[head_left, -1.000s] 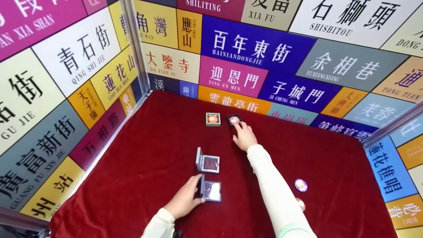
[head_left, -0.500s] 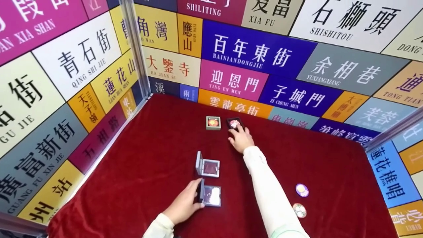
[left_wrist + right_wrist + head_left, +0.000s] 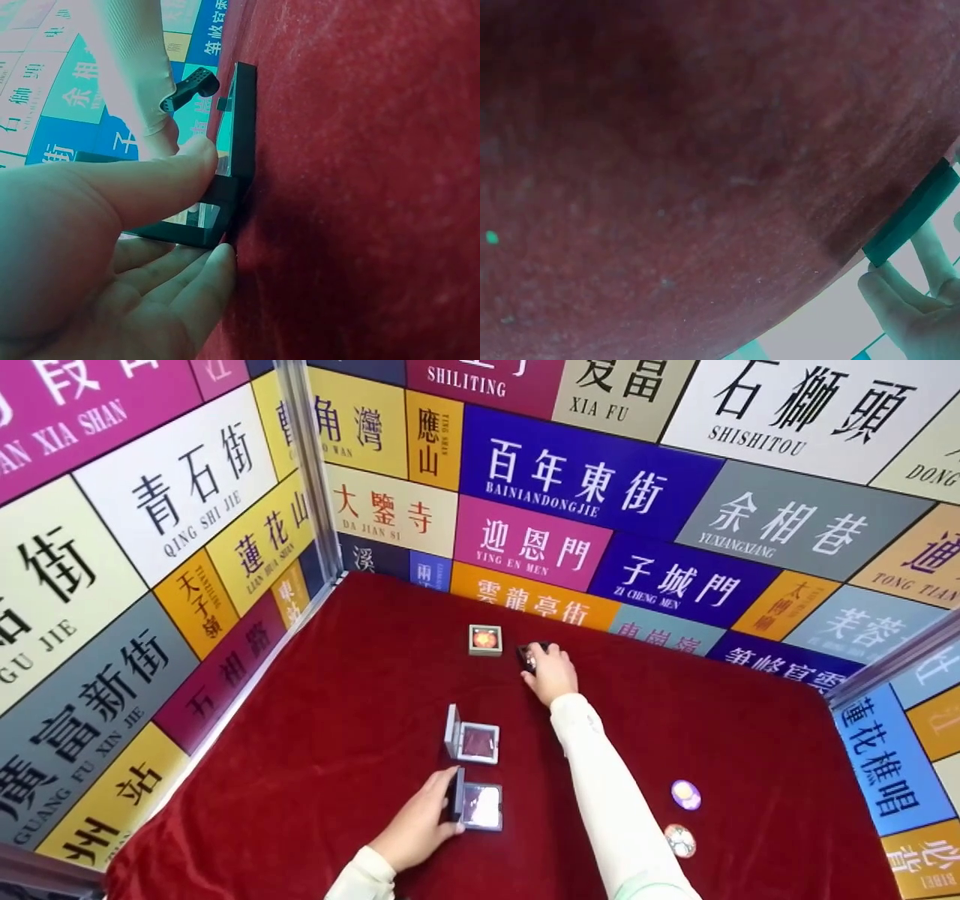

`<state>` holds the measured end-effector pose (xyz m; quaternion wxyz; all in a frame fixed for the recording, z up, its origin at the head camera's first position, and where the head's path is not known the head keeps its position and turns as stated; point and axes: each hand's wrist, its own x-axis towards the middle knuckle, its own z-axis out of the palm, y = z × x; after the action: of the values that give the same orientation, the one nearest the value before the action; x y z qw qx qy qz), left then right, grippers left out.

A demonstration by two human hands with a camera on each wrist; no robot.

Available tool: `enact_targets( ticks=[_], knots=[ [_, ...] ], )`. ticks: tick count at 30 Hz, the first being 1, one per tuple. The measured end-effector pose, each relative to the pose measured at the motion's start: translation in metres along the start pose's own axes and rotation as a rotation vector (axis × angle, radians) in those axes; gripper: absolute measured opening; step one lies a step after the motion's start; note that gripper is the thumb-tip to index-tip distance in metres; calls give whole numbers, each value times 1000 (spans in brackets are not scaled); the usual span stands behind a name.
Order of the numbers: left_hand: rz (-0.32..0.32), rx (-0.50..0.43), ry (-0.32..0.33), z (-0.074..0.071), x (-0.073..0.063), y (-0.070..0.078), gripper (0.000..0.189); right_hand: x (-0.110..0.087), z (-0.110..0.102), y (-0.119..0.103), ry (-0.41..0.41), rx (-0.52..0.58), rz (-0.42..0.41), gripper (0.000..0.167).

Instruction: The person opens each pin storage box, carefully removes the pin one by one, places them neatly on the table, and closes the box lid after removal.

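At the near middle of the cloth, my left hand [image 3: 420, 821] grips the upright lid of an open grey display case [image 3: 481, 808] with a clear window. In the left wrist view, the thumb lies on one side of that lid and the fingers on the other. My right hand [image 3: 553, 673] reaches to the back and holds a small dark box [image 3: 524, 658], covering most of it. Earlier a round pinkish badge showed in this box; now the fingers largely hide it. Fingertips touch the dark box's edge [image 3: 911, 215] in the right wrist view.
A second open grey case [image 3: 478, 742] stands just behind the first. Beyond it sits a greenish box [image 3: 484, 640] with an orange round piece. Two round badges, one purple [image 3: 685, 795] and one patterned [image 3: 680, 841], lie right of my right arm. Sign-printed walls [image 3: 585, 469] border the red cloth [image 3: 315, 720].
My right hand's fingers have moved from the dark box's near edge to close over it, hiding most of it. The left hand stays on the lid. The view has shifted slightly.
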<state>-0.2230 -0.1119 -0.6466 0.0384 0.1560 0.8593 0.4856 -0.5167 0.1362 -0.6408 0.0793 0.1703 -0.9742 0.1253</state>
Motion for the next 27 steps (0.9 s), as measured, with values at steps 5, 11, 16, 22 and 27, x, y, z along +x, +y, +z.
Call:
enact_targets(
  ticks=[5,11,16,22,27],
  knots=[
    [3,1,-5,3,0,2,86,-5,-4,4,-3,52,63,66],
    [-6,2,-11,4,0,1,85,-9,-12,8,-101,130,127,89],
    [-14,-13,-11,4,0,-1,84,-15,-21,10,-236,65,116,95],
    [-22,-41,-12,2,1,-3,84,-28,-33,15,-322,5,53,83],
    [-23,-61,-10,0,0,-5,84,-42,-39,22,-343,26,-57,87]
  ],
)
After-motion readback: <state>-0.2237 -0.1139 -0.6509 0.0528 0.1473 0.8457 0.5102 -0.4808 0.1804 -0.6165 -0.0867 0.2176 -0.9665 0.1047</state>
